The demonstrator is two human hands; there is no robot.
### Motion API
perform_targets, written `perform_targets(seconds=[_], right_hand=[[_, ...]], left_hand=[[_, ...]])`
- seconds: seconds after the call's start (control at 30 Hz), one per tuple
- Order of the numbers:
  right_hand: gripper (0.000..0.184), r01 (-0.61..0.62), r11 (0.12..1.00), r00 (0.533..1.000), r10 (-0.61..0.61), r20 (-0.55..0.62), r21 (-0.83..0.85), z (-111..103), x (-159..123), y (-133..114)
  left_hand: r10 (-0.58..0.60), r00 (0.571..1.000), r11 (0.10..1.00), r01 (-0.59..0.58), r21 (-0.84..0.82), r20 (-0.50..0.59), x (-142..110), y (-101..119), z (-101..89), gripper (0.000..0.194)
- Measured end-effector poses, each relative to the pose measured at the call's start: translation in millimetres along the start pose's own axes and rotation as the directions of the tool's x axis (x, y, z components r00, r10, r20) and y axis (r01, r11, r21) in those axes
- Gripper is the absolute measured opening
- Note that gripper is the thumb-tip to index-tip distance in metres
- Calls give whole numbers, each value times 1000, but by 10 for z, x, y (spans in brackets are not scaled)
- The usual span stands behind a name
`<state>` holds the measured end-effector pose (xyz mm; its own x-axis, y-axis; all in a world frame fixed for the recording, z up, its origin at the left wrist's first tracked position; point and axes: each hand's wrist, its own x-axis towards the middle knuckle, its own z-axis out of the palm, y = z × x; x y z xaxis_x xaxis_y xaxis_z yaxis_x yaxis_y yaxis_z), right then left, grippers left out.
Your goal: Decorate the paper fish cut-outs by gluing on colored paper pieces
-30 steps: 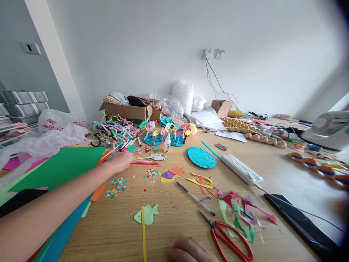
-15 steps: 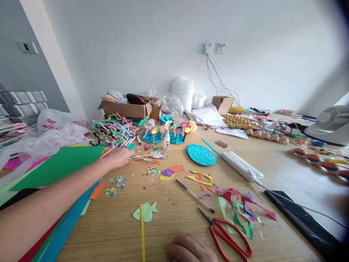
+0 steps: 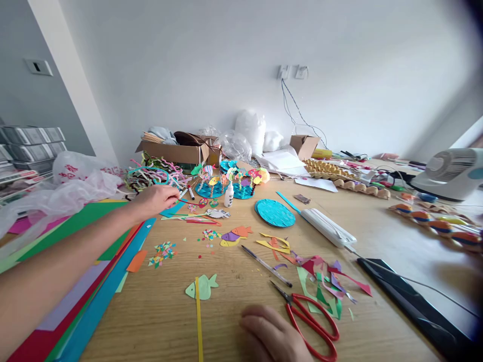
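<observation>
At the far left of the table, my left hand (image 3: 163,198) is raised over the paper pile, its fingers pinched on a thin red paper strip (image 3: 190,202). More narrow paper strips (image 3: 196,219) lie just below it, beside a grey-patterned paper fish (image 3: 218,213). My right hand (image 3: 277,336), slightly blurred, rests at the front edge with fingers curled together and nothing seen in them. Red-handled scissors (image 3: 313,322) lie right beside it. Left of that hand, a yellow strip (image 3: 199,322) crosses a light green paper fish (image 3: 207,287).
Orange, purple and yellow paper fish (image 3: 236,236) overlap mid-table near a pen (image 3: 266,265). Paper scraps (image 3: 326,286) lie right, with a blue disc (image 3: 274,213) and white power strip (image 3: 327,227) behind. A glue bottle (image 3: 229,194) stands before finished crafts. Coloured sheets (image 3: 90,281) fill the left.
My left hand has lifted up and back to the left from the strips, with a red strip in its fingers. My right hand has moved slightly farther onto the table.
</observation>
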<state>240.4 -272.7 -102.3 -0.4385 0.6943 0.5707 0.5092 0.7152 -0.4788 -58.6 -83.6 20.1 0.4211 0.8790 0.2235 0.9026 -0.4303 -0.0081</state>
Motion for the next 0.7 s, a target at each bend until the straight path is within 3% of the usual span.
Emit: perform_targets(seconds=[0.07, 0.17, 0.23, 0.3, 0.37, 0.47, 0.7], right_hand=[[24, -82, 996, 989, 87, -118, 41, -90, 88, -37], [38, -261, 943, 909, 312, -277, 206, -91, 243, -62], [52, -295, 868, 863, 421, -278, 399, -13, 328, -70], [57, -263, 774, 863, 456, -219, 576, 73, 384, -93], [43, -239, 700, 866, 467, -177, 673, 120, 415, -140], [14, -251, 685, 856, 487, -174, 684, 92, 452, -236], [8, -199, 657, 789, 547, -279, 727, 10, 499, -319]], left_hand=[[63, 998, 993, -61, -103, 13, -117, 285, -108, 21], [214, 974, 865, -151, -479, 80, -313, 776, -233, 19], [287, 950, 784, -157, -601, 125, -417, 1029, -272, 18], [343, 928, 735, -169, -656, 146, -483, 1176, -266, 16], [370, 913, 703, -153, -694, 174, -521, 1233, -219, 15], [392, 893, 666, -108, -738, 223, -553, 1234, -113, 15], [368, 897, 644, -55, -763, 245, -584, 1168, 49, 15]])
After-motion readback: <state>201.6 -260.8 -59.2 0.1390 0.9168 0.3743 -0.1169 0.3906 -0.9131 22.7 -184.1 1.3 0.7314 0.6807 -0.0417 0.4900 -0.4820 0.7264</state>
